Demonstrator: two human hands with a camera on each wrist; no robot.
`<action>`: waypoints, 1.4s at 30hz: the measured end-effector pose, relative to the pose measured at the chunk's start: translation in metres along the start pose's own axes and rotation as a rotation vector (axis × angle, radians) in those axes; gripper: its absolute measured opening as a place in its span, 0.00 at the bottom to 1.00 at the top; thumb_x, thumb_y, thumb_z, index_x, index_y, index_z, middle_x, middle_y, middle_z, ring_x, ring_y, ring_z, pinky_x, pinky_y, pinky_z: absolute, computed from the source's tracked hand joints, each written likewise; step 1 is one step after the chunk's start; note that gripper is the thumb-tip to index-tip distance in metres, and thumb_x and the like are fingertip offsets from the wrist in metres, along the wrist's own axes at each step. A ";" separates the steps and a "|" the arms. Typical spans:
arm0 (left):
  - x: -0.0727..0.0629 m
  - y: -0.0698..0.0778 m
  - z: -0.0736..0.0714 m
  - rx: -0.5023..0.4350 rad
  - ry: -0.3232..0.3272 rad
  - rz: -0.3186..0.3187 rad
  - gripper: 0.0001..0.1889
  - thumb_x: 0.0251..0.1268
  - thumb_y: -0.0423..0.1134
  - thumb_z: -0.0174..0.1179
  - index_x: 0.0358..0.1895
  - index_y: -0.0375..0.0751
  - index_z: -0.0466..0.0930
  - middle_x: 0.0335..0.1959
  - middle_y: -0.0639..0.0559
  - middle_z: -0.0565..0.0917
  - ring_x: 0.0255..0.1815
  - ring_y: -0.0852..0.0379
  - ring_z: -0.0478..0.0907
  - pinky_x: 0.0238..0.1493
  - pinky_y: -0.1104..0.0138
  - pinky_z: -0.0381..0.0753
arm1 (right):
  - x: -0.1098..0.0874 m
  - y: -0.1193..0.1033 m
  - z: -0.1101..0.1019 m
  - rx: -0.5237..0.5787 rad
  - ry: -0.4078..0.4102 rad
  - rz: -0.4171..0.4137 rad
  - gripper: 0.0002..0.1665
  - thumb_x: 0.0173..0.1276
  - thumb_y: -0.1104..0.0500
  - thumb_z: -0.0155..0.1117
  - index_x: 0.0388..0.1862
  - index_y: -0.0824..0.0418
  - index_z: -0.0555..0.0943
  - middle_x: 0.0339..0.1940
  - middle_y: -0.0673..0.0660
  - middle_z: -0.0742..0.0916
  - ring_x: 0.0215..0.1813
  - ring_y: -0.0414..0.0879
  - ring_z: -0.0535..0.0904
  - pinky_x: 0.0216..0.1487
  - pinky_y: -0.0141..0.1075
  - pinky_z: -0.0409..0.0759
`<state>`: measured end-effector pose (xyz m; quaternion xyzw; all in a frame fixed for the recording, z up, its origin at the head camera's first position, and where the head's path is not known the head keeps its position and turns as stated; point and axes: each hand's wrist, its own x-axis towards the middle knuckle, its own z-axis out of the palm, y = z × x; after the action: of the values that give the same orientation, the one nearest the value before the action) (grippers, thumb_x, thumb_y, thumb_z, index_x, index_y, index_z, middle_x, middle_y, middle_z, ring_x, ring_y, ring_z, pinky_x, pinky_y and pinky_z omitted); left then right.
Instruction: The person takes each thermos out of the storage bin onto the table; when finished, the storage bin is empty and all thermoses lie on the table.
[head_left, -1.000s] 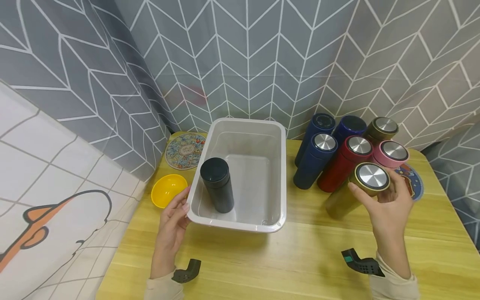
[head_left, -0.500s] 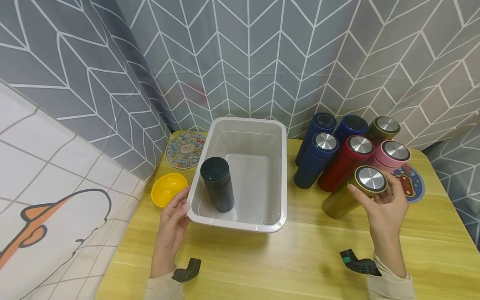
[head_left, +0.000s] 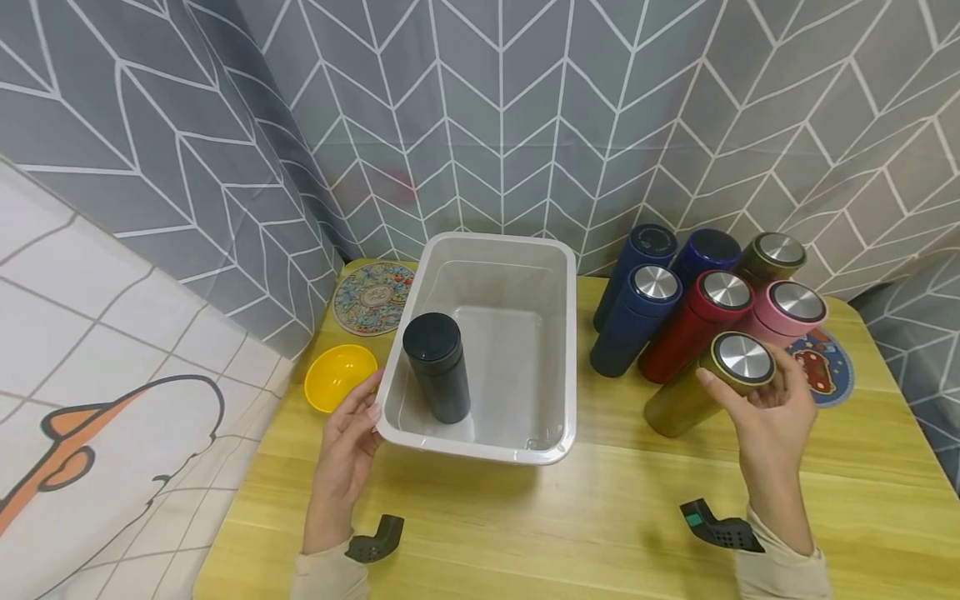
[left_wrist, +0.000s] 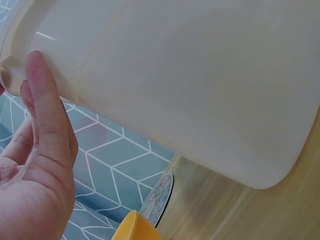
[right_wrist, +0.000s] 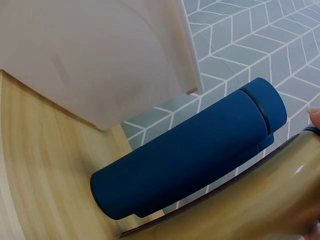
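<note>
My left hand holds the front left corner of a light grey plastic bin, its fingers at the rim. Inside the bin, toward the left, a black thermos stands upright. In the left wrist view, one digit of the left hand lies against the outer wall of the bin. My right hand grips a gold thermos near its silver-topped lid, thumb on the near side and fingers on the far side. The right wrist view shows this gold thermos close beside a blue thermos.
Behind the gold thermos stand several more: a blue one, a red one, a pink one and an olive one. A yellow bowl and a patterned round mat lie left of the bin. Another mat lies right.
The right hand and the gold thermos have shifted slightly toward me and left since a second ago, then stayed nearly still. The left hand keeps its hold on the bin.
</note>
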<state>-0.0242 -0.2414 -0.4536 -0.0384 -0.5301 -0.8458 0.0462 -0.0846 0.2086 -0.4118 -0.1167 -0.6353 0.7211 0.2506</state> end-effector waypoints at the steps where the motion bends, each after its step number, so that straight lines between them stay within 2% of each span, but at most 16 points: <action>1: 0.000 0.000 0.000 -0.003 -0.002 0.001 0.23 0.75 0.26 0.43 0.65 0.49 0.77 0.57 0.57 0.84 0.49 0.63 0.83 0.49 0.71 0.87 | 0.000 0.000 0.000 0.006 0.002 -0.002 0.41 0.44 0.84 0.72 0.59 0.62 0.80 0.51 0.51 0.87 0.50 0.41 0.80 0.47 0.22 0.78; 8: 0.000 -0.001 0.000 -0.008 -0.008 0.010 0.24 0.75 0.26 0.43 0.66 0.48 0.77 0.56 0.57 0.84 0.49 0.63 0.84 0.49 0.71 0.87 | 0.000 0.005 0.001 0.082 -0.012 -0.019 0.41 0.46 0.84 0.70 0.61 0.63 0.78 0.52 0.52 0.86 0.52 0.42 0.79 0.50 0.24 0.78; 17: 0.001 -0.001 0.000 -0.015 -0.020 0.012 0.24 0.75 0.26 0.43 0.66 0.48 0.76 0.57 0.56 0.84 0.49 0.63 0.84 0.49 0.71 0.87 | 0.000 0.006 -0.002 0.097 -0.030 -0.042 0.42 0.45 0.85 0.70 0.61 0.65 0.78 0.52 0.53 0.87 0.50 0.42 0.80 0.48 0.23 0.79; 26: 0.001 -0.001 0.000 -0.016 -0.015 0.006 0.24 0.75 0.26 0.42 0.66 0.48 0.77 0.57 0.56 0.84 0.50 0.63 0.84 0.50 0.71 0.87 | -0.003 -0.001 -0.003 0.080 -0.064 -0.030 0.48 0.45 0.86 0.69 0.68 0.64 0.74 0.59 0.52 0.85 0.59 0.42 0.79 0.58 0.20 0.77; 36: 0.000 0.000 -0.001 -0.003 -0.005 -0.004 0.23 0.76 0.26 0.43 0.65 0.49 0.77 0.55 0.57 0.84 0.49 0.63 0.84 0.50 0.71 0.86 | -0.002 -0.011 -0.004 0.155 -0.100 -0.075 0.46 0.44 0.91 0.64 0.66 0.71 0.74 0.58 0.55 0.87 0.61 0.43 0.82 0.60 0.22 0.78; 39: 0.000 0.000 -0.001 -0.006 -0.009 -0.002 0.24 0.76 0.26 0.42 0.66 0.49 0.76 0.56 0.57 0.84 0.49 0.63 0.84 0.50 0.71 0.86 | -0.001 -0.017 -0.006 0.153 -0.085 -0.070 0.44 0.44 0.90 0.64 0.65 0.71 0.75 0.58 0.56 0.87 0.62 0.43 0.81 0.62 0.22 0.77; 42: 0.000 0.000 -0.001 -0.009 -0.015 0.000 0.24 0.76 0.26 0.42 0.66 0.48 0.76 0.57 0.57 0.84 0.49 0.63 0.83 0.50 0.71 0.86 | -0.001 -0.026 -0.005 0.127 -0.030 -0.073 0.42 0.45 0.88 0.68 0.62 0.69 0.78 0.59 0.57 0.86 0.64 0.44 0.80 0.65 0.22 0.75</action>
<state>-0.0246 -0.2421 -0.4543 -0.0450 -0.5267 -0.8478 0.0422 -0.0756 0.2146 -0.3873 -0.0667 -0.5956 0.7521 0.2742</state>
